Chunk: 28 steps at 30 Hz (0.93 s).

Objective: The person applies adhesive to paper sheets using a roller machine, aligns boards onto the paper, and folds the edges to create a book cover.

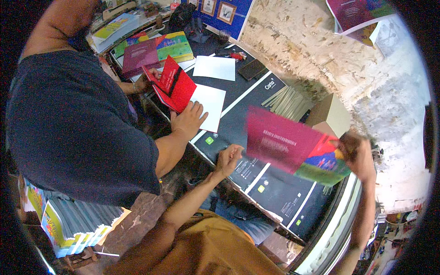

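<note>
My right hand (358, 155) is raised at the right, its fingers closed on the edge of a book cover (282, 142). The cover is magenta with a multicoloured end in red, blue, yellow and green; it is blurred and tilted above the dark table. My left hand (229, 160) hovers over the table's near edge, just left of the cover's magenta corner. Its fingers are curled together, nothing visible in them, and a narrow gap parts it from the cover.
At the left, a co-worker in a dark shirt (78, 123) holds a red book (173, 87) over white sheets (211, 107). Beyond the cover lie pale strips (288, 101) beside a cardboard box (331, 114). Magenta books (140, 57) lie far left; stacked books (78, 224) stand lower left.
</note>
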### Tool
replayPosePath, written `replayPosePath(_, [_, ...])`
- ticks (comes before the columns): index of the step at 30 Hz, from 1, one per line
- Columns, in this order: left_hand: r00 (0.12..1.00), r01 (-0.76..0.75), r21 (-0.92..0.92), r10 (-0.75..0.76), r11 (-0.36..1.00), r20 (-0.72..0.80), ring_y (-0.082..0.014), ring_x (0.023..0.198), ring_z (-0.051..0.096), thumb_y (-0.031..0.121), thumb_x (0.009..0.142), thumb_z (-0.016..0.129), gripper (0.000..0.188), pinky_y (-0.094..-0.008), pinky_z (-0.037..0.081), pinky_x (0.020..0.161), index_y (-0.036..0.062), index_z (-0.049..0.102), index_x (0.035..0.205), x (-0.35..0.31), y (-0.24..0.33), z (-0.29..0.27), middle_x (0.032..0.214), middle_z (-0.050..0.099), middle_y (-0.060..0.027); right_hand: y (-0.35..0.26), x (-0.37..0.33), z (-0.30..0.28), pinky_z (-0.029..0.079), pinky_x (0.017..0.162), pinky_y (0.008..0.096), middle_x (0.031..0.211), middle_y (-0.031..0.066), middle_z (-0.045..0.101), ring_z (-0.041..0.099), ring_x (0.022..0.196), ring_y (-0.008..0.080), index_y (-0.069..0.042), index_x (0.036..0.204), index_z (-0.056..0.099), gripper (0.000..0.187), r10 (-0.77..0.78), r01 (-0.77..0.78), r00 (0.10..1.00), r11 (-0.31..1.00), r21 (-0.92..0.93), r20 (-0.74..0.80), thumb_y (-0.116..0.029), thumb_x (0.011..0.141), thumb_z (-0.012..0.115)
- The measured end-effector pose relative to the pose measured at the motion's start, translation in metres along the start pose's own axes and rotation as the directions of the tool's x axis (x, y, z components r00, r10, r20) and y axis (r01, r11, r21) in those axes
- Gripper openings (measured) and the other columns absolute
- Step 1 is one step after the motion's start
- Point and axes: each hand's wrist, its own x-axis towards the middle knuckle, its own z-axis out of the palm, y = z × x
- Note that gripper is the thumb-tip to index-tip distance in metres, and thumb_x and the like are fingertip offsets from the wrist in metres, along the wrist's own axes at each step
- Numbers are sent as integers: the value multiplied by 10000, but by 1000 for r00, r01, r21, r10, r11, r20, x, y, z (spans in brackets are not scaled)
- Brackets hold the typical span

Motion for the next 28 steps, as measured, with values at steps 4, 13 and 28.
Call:
replayPosePath(4, [996,-47,258,25,965,88,-180,731,651,277,938,736,247,-338,523,717,64,687,1054,1,4,12,792,670,-60,0,58,-21,450,619,427,700,218,555,524,608,341,47,773,606,288,23,-24,997,1000,-11,-67,-171,901,745])
replayPosePath(13, [962,-265,515,189,815,196,-253,756,637,359,860,789,323,-432,457,731,99,665,1003,4,28,18,799,640,-30,9,251,-14,464,634,462,711,230,617,596,642,397,12,787,654,396,-247,161,942,925,-343,-225,-324,998,647])
replayPosePath(28, [972,-143,574,6,807,235,-282,857,675,409,818,813,411,-455,482,846,92,678,1040,10,23,14,901,695,-106,-187,512,256,477,1037,519,1268,144,677,616,1225,343,-148,1211,683,349,-520,383,760,843,-377,-391,-275,888,653])
